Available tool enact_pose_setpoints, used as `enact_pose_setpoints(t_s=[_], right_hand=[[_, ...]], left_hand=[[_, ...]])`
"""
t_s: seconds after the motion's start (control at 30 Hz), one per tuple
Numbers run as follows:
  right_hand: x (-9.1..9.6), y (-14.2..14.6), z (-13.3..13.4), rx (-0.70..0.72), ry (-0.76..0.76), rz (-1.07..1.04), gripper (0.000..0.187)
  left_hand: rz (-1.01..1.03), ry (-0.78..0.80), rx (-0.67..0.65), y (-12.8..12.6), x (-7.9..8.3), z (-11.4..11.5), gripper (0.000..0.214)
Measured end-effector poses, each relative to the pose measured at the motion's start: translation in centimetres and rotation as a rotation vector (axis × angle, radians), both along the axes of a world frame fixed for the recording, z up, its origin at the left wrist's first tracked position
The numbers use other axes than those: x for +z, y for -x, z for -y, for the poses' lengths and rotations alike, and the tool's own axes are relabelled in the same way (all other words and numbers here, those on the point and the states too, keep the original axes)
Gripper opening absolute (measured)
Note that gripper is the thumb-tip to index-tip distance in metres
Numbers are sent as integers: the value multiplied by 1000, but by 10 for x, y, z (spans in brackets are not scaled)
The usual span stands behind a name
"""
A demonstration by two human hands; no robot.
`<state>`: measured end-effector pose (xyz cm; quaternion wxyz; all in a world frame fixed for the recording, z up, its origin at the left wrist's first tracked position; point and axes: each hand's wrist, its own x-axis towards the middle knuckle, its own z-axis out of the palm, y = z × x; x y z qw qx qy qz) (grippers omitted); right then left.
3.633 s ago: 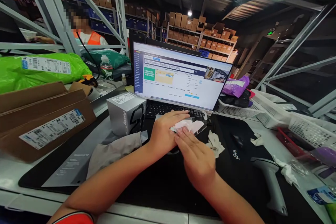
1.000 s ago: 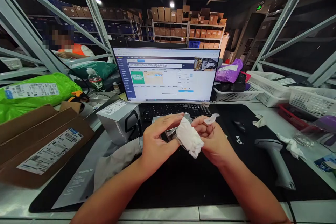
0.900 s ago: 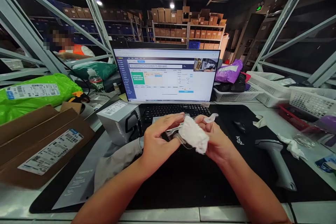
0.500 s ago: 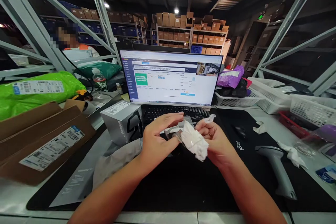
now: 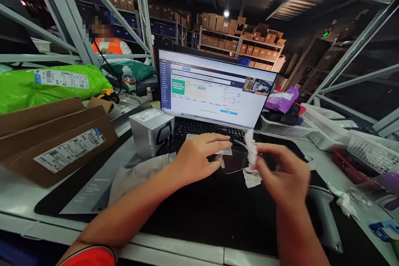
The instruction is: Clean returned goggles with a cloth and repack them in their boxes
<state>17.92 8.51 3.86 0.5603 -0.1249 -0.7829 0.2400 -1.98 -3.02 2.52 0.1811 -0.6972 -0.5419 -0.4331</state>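
Observation:
My left hand (image 5: 199,156) pinches a pair of glasses (image 5: 234,162) by a clear part between thumb and fingers, above the black desk mat (image 5: 215,212). One see-through lens faces me; the rest is partly hidden. At the lens's right edge, my right hand (image 5: 282,170) has its thumb and fingers closed on a crumpled white tissue (image 5: 251,151). Slight blur covers this hand. Just below hangs or lies a second whitish piece (image 5: 252,178); whether it joins the tissue I cannot tell. A grey printed box (image 5: 151,133) stands left of my hands.
Behind my hands are a keyboard (image 5: 212,130) and a monitor (image 5: 215,87). A barcode scanner (image 5: 327,220) lies at right, near white baskets (image 5: 368,149). An opened brown carton (image 5: 59,145) and a green parcel (image 5: 59,85) occupy the left. Beyond the frame sits a person (image 5: 112,45).
The tissue was bunched over the glasses between both hands; now it is at the lens's right edge, and the lens shows. My right hand has moved right. The view has shifted and tilted.

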Motion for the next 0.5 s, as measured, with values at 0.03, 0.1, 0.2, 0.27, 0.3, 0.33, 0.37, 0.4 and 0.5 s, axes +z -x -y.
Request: enact_pose_setpoints(t_s=[0.03, 0.1, 0.2, 0.27, 0.3, 0.33, 0.37, 0.4, 0.5], right_hand=[[-3, 7, 2, 45, -77, 75, 25], [-7, 16, 2, 140, -138, 185, 27], [-8, 16, -9, 274, 10, 286, 17], [-6, 12, -18, 371, 163, 324, 11], [-6, 10, -22, 427, 236, 337, 10], [-5, 8, -26, 480, 306, 354, 10], [-5, 8, -30, 525, 369, 374, 11], [-4, 7, -33, 564, 422, 396, 12], [-5, 9, -39, 657, 513, 477, 17]], left_hand=[[-26, 15, 8, -1, -2, -1, 47], [-61, 20, 42, 0, -5, -4, 47], [-64, -36, 107, 3, -7, -6, 41], [-56, -72, 126, 5, -7, -7, 38], [-56, -82, 130, 6, -7, -7, 37], [-57, -86, 134, 7, -6, -7, 35], [-61, -85, 137, 8, -6, -7, 34], [-67, -81, 141, 9, -5, -6, 33], [-91, -40, 143, 11, -3, -4, 36]])
